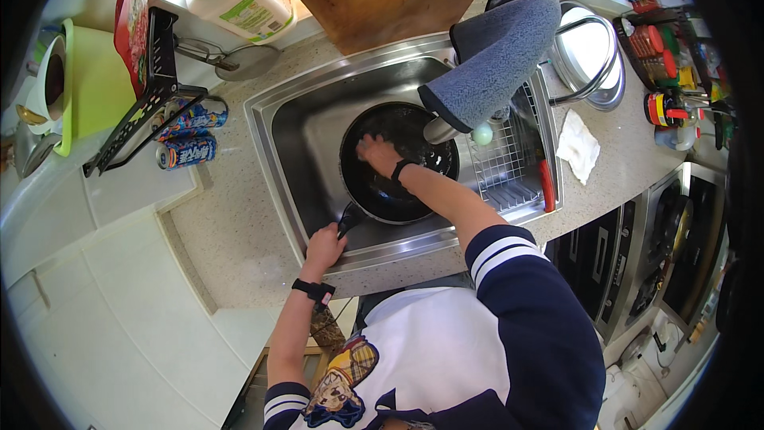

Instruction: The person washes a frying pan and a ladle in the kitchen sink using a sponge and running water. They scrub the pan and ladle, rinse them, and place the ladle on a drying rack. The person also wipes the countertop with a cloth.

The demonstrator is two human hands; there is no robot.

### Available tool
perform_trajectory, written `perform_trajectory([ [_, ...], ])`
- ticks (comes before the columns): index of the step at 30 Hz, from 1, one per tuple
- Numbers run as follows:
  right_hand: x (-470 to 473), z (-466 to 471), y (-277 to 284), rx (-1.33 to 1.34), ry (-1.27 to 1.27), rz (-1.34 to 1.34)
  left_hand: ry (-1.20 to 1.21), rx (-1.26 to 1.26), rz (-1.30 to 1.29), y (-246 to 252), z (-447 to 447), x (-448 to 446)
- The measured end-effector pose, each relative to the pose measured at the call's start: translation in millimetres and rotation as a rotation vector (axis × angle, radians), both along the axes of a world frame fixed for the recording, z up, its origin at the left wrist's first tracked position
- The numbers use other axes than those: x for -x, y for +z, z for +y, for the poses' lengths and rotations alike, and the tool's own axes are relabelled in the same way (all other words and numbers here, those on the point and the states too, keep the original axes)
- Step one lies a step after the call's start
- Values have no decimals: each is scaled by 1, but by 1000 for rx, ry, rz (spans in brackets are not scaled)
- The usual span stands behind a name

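Note:
A black frying pan [418,206] rests in the stainless steel sink [304,116], with its handle [351,219] towards the lower left. My left hand [325,248] grips that handle at the sink's front rim. Inside the pan, my right hand [379,154] reaches to the left part of the dark interior, fingers a little apart. Nothing shows in it, though the underside of the palm is hidden. The pan's inner surface looks wet and shiny. Over its right side hangs a metal tap spout [440,131], apart from my right hand.
A grey cloth [495,80] drapes over the tap. Right of the pan are a wire rack [507,161], a pale green round thing [482,134] and a red handle [547,186]. A white cloth [578,146] lies on the counter; drink cans [188,150] stand left.

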State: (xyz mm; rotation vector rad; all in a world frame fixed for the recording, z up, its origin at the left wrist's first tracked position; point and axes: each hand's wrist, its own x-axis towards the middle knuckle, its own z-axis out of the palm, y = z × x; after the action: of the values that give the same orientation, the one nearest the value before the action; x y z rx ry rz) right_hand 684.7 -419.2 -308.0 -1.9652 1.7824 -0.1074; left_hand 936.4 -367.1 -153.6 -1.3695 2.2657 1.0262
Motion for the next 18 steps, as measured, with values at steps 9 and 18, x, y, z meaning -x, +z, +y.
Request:
perform_trajectory([
  [9,64,24,-93,-14,-377,28,1,11,-21,1,3,0],
  [18,21,83,8,-193,88,-55,-12,3,-25,2,-1,4],
])
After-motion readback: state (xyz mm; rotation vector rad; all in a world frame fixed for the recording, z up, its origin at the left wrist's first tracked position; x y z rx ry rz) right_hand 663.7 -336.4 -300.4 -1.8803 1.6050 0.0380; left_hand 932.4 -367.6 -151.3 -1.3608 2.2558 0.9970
